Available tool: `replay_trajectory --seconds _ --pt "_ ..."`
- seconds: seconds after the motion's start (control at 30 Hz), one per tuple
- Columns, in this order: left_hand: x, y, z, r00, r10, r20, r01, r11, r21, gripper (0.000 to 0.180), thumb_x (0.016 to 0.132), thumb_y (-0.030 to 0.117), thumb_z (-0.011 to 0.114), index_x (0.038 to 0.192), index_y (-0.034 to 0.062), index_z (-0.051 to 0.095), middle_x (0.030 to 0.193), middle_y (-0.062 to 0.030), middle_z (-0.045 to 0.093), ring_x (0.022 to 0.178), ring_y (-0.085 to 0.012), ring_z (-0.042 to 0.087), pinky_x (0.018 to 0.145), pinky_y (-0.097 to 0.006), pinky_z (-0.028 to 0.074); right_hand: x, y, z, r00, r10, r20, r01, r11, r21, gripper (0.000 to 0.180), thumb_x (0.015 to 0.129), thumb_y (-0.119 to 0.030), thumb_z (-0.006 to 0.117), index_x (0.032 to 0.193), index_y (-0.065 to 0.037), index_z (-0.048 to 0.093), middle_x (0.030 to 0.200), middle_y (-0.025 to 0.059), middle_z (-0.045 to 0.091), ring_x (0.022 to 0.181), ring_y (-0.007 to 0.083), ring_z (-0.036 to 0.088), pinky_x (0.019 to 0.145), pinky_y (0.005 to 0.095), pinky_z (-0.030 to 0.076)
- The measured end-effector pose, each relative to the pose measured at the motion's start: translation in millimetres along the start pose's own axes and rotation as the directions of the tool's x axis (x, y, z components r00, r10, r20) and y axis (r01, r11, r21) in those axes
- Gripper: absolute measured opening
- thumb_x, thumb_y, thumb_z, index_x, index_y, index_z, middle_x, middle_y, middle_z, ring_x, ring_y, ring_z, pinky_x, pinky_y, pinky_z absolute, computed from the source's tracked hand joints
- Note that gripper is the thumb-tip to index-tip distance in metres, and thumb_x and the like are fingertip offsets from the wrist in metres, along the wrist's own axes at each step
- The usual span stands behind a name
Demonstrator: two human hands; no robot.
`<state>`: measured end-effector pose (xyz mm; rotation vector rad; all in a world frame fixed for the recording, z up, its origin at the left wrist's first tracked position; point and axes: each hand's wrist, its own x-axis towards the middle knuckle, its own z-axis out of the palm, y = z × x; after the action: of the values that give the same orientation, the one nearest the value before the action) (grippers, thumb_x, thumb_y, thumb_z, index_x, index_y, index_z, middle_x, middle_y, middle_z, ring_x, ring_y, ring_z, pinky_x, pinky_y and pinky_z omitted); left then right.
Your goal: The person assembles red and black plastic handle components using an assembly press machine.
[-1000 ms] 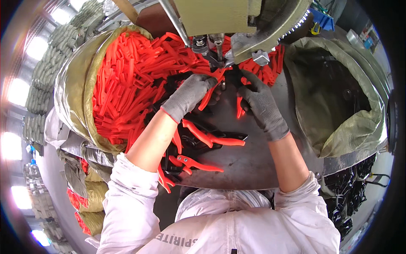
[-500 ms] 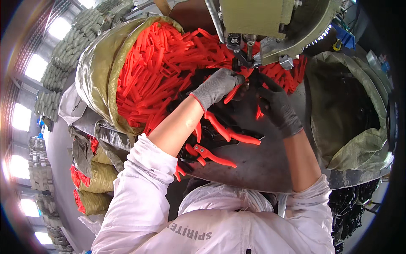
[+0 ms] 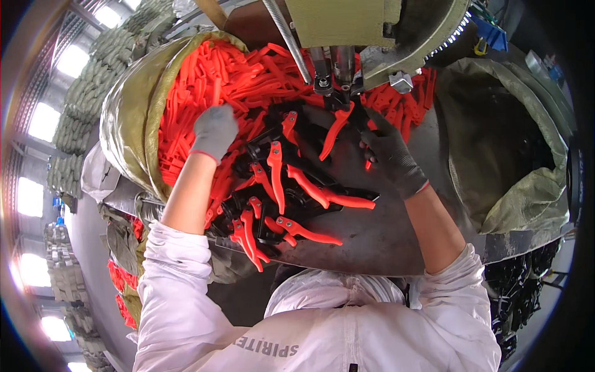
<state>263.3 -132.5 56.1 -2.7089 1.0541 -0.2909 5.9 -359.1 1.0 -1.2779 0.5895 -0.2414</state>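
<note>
My left hand (image 3: 215, 131), in a grey glove, is over the heap of red plastic handles (image 3: 204, 93) at the mouth of a sack. Its fingers point away and are hidden, so any hold cannot be seen. A red handle (image 3: 336, 133) hangs at a slant beneath the machine head (image 3: 338, 93), its upper end at the tooling. Just right of it, my right hand (image 3: 395, 155), in a dark glove, has its fingers curled by the tooling; what they grip is dark and cannot be made out. A bit of red shows below those fingers.
Several hand tools with red and black handles (image 3: 300, 230) lie piled on the metal table (image 3: 384, 242) nearer me. An olive sack (image 3: 133, 118) stands left; another open sack (image 3: 496, 149) with dark contents stands right. The machine's curved guard (image 3: 427, 49) overhangs the far side.
My left hand has left the tooling and moved left to the red handles. My right hand stays by the machine head. The view has shifted slightly.
</note>
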Motion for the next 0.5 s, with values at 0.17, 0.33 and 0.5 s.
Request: replay_trajectory --seconds 0.17,0.33,0.5 --pt "-6.6 -23.4 52.4 0.985 -0.015 0.172 0.024 0.998 -0.050 0.035 0.075 0.031 0.066 0.097 0.0048 0.063 0.102 -0.0203 0.063 0.095 -0.0371 0.061 0.082 -0.044 0.050 -4.7 -12.9 3.9 0.998 0.054 -0.038 -0.059 0.986 -0.154 0.061 0.086 -0.009 0.053 0.143 -0.014 0.034 0.072 0.0043 0.055 0.050 0.0071 0.046 0.047 0.0235 0.042" --pt "-11.3 -19.1 36.0 0.999 0.032 0.004 -0.031 0.979 -0.201 0.030 0.073 0.025 0.069 0.096 0.0069 0.062 0.092 -0.0201 0.064 0.090 -0.0394 0.061 0.078 -0.046 0.050 -14.4 -23.2 1.7 1.000 -0.013 -0.002 0.012 0.976 -0.218 0.060 0.087 -0.012 0.054 0.143 -0.014 0.034 0.074 0.0048 0.057 0.054 0.0075 0.049 0.049 0.0231 0.043" --pt "-20.6 4.6 -12.2 0.982 -0.018 -0.189 -0.070 0.891 -0.448 0.026 0.079 0.023 0.063 0.096 0.0047 0.055 0.083 -0.0229 0.062 0.087 -0.0399 0.061 0.072 -0.048 0.047 -17.4 -19.6 4.9 0.997 0.059 -0.043 -0.067 0.974 -0.216 0.058 0.089 -0.012 0.054 0.143 -0.013 0.034 0.073 0.0039 0.056 0.054 0.0072 0.049 0.049 0.0233 0.043"
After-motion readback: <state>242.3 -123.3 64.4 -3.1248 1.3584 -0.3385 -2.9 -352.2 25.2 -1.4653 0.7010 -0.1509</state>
